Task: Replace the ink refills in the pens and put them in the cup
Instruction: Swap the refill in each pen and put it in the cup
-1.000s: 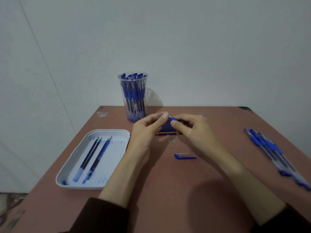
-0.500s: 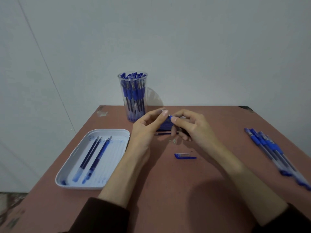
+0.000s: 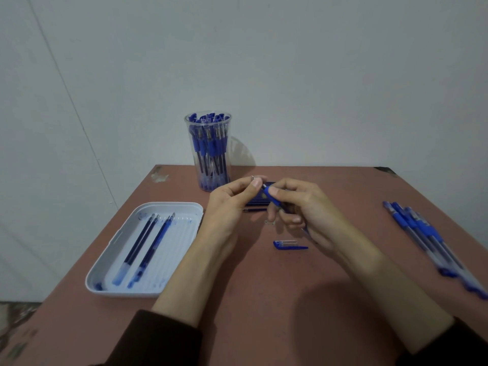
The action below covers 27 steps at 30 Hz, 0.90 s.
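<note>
- left hand (image 3: 232, 204): grip pinches a small metal tip piece (image 3: 253, 177), apparently the pen's nose cone.
- right hand (image 3: 303, 210): grip clasps the pen barrel (image 3: 272, 198) over mid worktop (image 3: 264, 299), tip end toward 10 o'clock.
- Advice: hold the barrel steady and draw the refill out straight.
- cup (image 3: 208, 154) at 12 o'clock; tray (image 3: 169, 205) at 9; cap (image 3: 289, 245) lies loose below the hands.

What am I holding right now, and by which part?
A pen: the right hand grips its blue rubber grip. The left hand pinches a small metal piece at its tip end, nose cone or refill tip, unclear which.
</note>
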Motion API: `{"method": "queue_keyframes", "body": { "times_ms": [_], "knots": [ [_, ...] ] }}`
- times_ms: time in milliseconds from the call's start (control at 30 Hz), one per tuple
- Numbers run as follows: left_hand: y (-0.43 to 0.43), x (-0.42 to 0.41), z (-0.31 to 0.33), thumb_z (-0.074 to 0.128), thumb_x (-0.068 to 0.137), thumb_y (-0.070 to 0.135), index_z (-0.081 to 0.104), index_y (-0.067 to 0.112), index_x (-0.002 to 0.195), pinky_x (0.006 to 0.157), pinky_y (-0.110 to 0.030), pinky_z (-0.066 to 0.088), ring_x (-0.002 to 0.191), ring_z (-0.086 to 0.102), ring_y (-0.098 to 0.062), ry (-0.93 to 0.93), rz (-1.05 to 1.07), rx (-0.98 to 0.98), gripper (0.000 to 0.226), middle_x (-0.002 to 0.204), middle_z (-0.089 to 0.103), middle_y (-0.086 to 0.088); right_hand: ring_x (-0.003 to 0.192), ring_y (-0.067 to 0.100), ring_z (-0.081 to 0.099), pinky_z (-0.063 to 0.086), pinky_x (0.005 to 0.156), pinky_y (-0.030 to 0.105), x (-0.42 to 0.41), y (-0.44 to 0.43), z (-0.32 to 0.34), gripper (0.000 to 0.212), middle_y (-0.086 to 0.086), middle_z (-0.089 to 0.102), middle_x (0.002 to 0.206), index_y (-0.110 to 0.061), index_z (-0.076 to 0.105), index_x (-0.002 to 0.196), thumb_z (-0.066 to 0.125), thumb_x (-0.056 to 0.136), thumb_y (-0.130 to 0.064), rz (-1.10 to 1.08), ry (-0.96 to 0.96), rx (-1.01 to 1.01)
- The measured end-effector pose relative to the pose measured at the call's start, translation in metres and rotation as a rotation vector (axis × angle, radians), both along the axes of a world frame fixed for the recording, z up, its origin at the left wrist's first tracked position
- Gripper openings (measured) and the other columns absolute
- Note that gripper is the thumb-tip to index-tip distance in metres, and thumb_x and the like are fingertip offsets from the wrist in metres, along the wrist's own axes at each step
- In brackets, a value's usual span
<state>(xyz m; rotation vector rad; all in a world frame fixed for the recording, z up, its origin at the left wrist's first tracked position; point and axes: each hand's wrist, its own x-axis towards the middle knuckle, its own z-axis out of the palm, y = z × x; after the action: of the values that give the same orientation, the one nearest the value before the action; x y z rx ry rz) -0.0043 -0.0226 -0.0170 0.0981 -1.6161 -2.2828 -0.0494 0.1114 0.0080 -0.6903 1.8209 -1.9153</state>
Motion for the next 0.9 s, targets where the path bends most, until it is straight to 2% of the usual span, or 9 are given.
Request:
{"method": "queue_keyframes", "body": {
  "times_ms": [133, 233, 267, 367, 467, 567, 633, 700, 900],
  "knots": [
    [0.002, 0.0, 0.001, 0.063, 0.09, 0.018, 0.074, 0.011, 0.093, 0.097, -0.056, 0.046, 0.094, 0.066, -0.037, 0.001, -0.047, -0.023, 0.014, 0.097, 0.07, -0.025, 0.035, 0.01, 0.026, 0.015, 0.037, 0.019, -0.006, 0.003, 0.0, 0.019, 0.015, 0.059, 0.057, -0.009, 0.059, 0.075, 0.052, 0.092, -0.01, 0.008, -0.047, 0.02],
    [0.008, -0.001, -0.006, 0.066, 0.088, 0.016, 0.07, 0.005, 0.105, 0.099, -0.054, 0.045, 0.105, 0.064, -0.039, -0.025, -0.073, -0.082, 0.021, 0.104, 0.068, -0.025, 0.035, 0.01, 0.028, 0.019, 0.036, 0.017, -0.014, 0.005, -0.003, 0.016, 0.013, 0.058, 0.057, -0.01, 0.058, 0.077, 0.053, 0.093, -0.012, -0.145, -0.032, 0.03],
    [0.008, -0.002, -0.008, 0.07, 0.083, 0.021, 0.071, 0.008, 0.107, 0.1, -0.049, 0.046, 0.106, 0.065, -0.032, -0.045, -0.046, -0.239, 0.027, 0.106, 0.07, -0.019, 0.035, 0.011, 0.028, 0.019, 0.036, 0.016, -0.018, 0.007, -0.004, 0.016, 0.012, 0.058, 0.057, -0.01, 0.058, 0.078, 0.053, 0.093, -0.012, -0.199, -0.037, 0.022],
    [0.01, 0.002, -0.008, 0.078, 0.075, 0.034, 0.073, 0.016, 0.108, 0.097, -0.024, 0.044, 0.102, 0.061, -0.004, -0.151, -0.023, -0.981, 0.038, 0.108, 0.069, 0.003, 0.036, 0.012, 0.031, 0.018, 0.041, 0.021, -0.027, 0.012, -0.006, 0.014, 0.009, 0.06, 0.057, -0.009, 0.057, 0.079, 0.054, 0.093, -0.013, -0.305, -0.047, -0.008],
    [0.01, 0.008, -0.004, 0.078, 0.074, 0.036, 0.075, 0.019, 0.104, 0.095, -0.021, 0.041, 0.101, 0.057, -0.005, -0.157, -0.17, -1.207, 0.034, 0.106, 0.066, 0.005, 0.039, 0.013, 0.034, 0.021, 0.044, 0.025, -0.032, 0.016, -0.007, 0.012, 0.006, 0.063, 0.058, -0.011, 0.057, 0.081, 0.056, 0.092, -0.015, -0.333, 0.007, 0.032],
    [0.006, 0.007, -0.003, 0.078, 0.076, 0.026, 0.077, 0.021, 0.094, 0.078, -0.016, 0.046, 0.083, 0.06, -0.005, -0.128, -0.083, -1.208, 0.019, 0.094, 0.069, 0.004, 0.046, 0.015, 0.04, 0.027, 0.048, 0.027, -0.033, 0.019, -0.011, 0.014, 0.003, 0.064, 0.062, -0.022, 0.062, 0.076, 0.061, 0.089, -0.017, -0.343, 0.177, 0.093],
    [0.002, 0.007, -0.002, 0.076, 0.078, 0.022, 0.074, 0.022, 0.088, 0.064, -0.006, 0.042, 0.073, 0.06, -0.001, -0.138, 0.097, -1.067, 0.011, 0.084, 0.07, 0.005, 0.055, 0.013, 0.049, 0.04, 0.053, 0.029, -0.033, 0.022, -0.015, 0.012, -0.005, 0.063, 0.067, -0.029, 0.062, 0.076, 0.063, 0.086, -0.022, -0.38, 0.501, 0.287],
    [-0.002, 0.006, -0.002, 0.075, 0.079, 0.018, 0.071, 0.023, 0.084, 0.06, -0.003, 0.04, 0.067, 0.057, 0.002, -0.157, 0.241, -0.918, 0.009, 0.075, 0.067, 0.009, 0.063, 0.009, 0.056, 0.049, 0.064, 0.033, -0.033, 0.023, -0.018, 0.008, -0.014, 0.063, 0.07, -0.035, 0.06, 0.079, 0.062, 0.081, -0.028, -0.39, 0.731, 0.462],
    [-0.005, 0.003, -0.001, 0.076, 0.078, 0.015, 0.068, 0.026, 0.081, 0.061, 0.0, 0.039, 0.068, 0.055, 0.007, -0.169, 0.322, -0.824, 0.014, 0.071, 0.061, 0.018, 0.068, 0.008, 0.055, 0.05, 0.069, 0.036, -0.029, 0.023, -0.017, 0.008, -0.012, 0.061, 0.073, -0.03, 0.062, 0.079, 0.065, 0.08, -0.023, -0.355, 0.812, 0.516]
  ]
}}
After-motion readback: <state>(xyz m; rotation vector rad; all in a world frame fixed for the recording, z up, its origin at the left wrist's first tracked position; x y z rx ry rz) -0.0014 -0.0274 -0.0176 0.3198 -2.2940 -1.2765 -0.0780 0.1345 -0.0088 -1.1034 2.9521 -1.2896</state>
